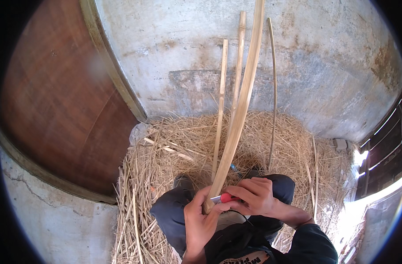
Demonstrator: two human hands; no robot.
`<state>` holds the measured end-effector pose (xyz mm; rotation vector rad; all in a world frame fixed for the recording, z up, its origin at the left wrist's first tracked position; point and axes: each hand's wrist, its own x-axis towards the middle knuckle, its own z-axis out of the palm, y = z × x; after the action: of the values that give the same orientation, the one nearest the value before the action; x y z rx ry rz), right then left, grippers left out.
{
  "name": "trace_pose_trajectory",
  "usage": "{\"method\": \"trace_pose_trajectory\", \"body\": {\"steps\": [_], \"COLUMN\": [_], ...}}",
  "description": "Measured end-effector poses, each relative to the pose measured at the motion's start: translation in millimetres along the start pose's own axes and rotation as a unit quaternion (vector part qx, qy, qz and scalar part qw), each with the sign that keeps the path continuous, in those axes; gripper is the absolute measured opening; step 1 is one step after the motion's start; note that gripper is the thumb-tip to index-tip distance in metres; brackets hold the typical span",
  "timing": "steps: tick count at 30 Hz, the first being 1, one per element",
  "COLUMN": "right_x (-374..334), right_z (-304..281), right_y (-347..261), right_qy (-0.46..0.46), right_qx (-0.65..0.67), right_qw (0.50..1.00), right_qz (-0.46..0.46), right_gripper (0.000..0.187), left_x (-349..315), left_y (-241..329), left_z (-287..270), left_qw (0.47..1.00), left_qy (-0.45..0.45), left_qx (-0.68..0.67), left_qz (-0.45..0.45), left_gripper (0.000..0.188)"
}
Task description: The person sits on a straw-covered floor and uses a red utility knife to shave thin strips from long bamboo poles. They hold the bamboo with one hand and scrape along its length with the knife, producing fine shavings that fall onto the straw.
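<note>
A long, split bamboo strip (241, 114) rises from between my knees and leans slightly right, its top running out of the view. My left hand (198, 222) is closed around its lower end, with the thumb near the blade. In my right hand (259, 196) is a knife with a red handle (226, 197), gripped from the right. Its short metal blade meets the bamboo just above the left fingers. Part of the handle is hidden by the right fingers.
Two pale bamboo sticks (221, 101) and a thin dark cane (274, 88) lean on the stained wall (315, 79). Straw and shavings (174, 132) cover the floor around my legs. A brown door (60, 97) stands left; slatted boards (385, 136) are at right.
</note>
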<state>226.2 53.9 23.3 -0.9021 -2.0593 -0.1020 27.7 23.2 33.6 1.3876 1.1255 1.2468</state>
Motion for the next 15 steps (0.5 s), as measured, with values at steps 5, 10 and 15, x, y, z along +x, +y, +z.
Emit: {"method": "trace_pose_trajectory", "body": {"steps": [5,10,15], "right_x": [-1.7,1.8,3.0], "right_z": [0.4,-1.5,-1.0], "right_y": [-2.5,-4.0,-5.7], "right_qy": [-0.006,-0.002,0.001], "right_qx": [-0.012,-0.01,-0.013], "right_qw": [1.0,1.0,1.0], "right_qz": [0.005,0.003,0.007], "right_gripper": [0.044,0.045,0.045], "left_x": [-0.1,-0.6,-0.4], "left_y": [5.4,6.7,7.0], "left_z": [-1.5,-0.1,0.5], "left_qw": [1.0,1.0,1.0], "left_qy": [-0.008,-0.001,0.002], "left_qx": [-0.007,-0.015,-0.002], "left_qz": [-0.026,-0.021,-0.008], "left_gripper": [0.042,0.04,0.037]}}
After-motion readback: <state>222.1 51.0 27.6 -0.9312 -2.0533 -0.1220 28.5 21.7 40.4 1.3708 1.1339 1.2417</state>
